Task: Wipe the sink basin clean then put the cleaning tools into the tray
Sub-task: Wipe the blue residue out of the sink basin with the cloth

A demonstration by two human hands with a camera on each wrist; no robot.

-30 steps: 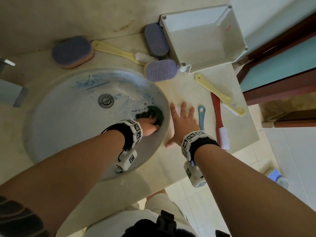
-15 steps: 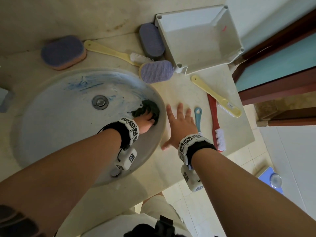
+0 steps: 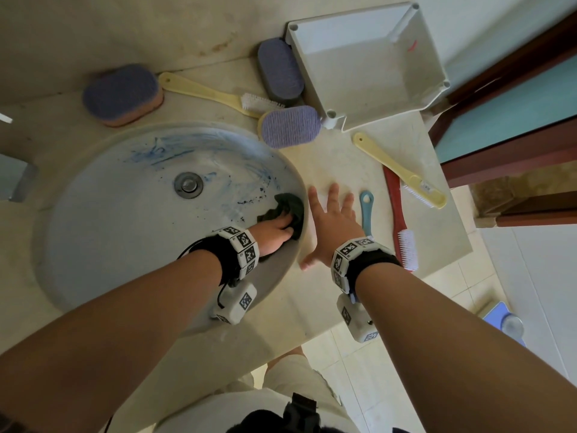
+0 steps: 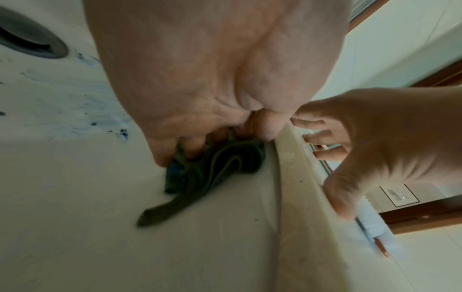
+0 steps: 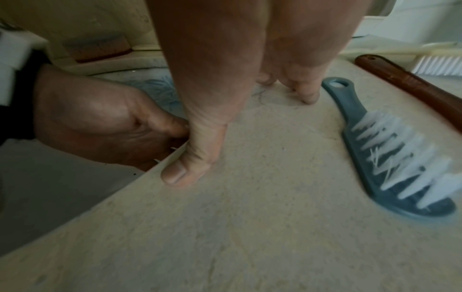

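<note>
The white sink basin carries blue smears above and to the right of the drain. My left hand grips a crumpled dark green cloth and presses it against the basin's right wall, just under the rim. In the left wrist view my fingers curl into the cloth's folds. My right hand lies flat on the counter beside the rim with fingers spread, holding nothing. The empty white tray stands at the back right.
Beside my right hand lie a blue brush, a red brush and a yellow brush. Another yellow brush and three purple sponges sit behind the sink. The counter ends just right of the brushes.
My left hand has rubbed the cloth a little further right, up toward the basin's rim. My right hand has stayed flat on the counter.
</note>
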